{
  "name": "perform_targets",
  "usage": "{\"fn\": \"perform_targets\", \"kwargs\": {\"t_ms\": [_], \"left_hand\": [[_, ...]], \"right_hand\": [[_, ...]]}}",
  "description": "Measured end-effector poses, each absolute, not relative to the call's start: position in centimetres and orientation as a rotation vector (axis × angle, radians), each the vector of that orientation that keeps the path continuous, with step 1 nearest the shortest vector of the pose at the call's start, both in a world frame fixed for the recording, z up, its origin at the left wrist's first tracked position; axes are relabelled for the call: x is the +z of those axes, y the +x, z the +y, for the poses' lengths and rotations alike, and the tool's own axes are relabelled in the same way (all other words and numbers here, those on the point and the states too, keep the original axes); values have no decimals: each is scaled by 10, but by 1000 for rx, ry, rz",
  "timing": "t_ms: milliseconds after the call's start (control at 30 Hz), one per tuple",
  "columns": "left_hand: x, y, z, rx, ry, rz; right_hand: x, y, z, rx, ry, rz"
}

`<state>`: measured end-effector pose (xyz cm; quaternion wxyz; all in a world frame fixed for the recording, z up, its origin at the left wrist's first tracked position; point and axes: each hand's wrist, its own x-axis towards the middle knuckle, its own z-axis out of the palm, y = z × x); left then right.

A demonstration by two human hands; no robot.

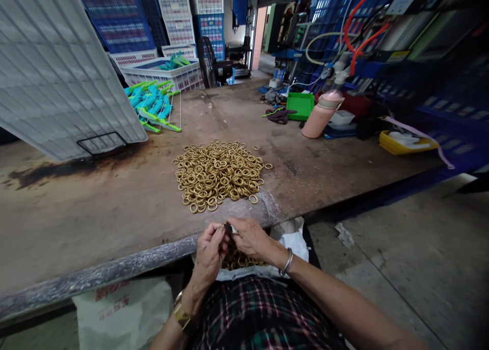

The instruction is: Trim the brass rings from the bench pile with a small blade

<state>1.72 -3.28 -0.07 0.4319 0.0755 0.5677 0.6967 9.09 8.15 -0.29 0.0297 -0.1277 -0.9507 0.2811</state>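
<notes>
My left hand (210, 250) and my right hand (250, 238) meet at the table's front edge, both with fingers closed in a pinch. Between their fingertips shows a small dark object (228, 229) with a pale part beside it, which my right hand grips; its kind is unclear. Whatever my left fingers pinch is mostly hidden. Just beyond the hands, a heap of gold-coloured rings (219, 174) lies on the wooden table (153, 207). Below the hands, more gold rings (244, 261) lie in a white-lined holder on my lap, partly covered by my hands and wrists.
A tall white crate (64, 70) stands at left beside blue-green plastic pieces (153, 105). Toward the right are a pink bottle (323, 113), a green tray (300, 105), dark gloves (280, 115) and a yellow tray (405, 142). Behind the table stands a fan (208, 62).
</notes>
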Motion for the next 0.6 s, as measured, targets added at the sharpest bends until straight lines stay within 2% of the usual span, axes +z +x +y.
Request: {"fn": "perform_targets", "kwargs": {"t_ms": [300,467,600], "left_hand": [[0,19,-37,1719,288,1578],[16,30,-42,1674,408,1388],[21,28,-40,1697,215,1204]], "right_hand": [[-3,89,82,757,-363,-3060],[0,90,94,574,-654,-3090],[3,95,117,436,-952,-2930]]}}
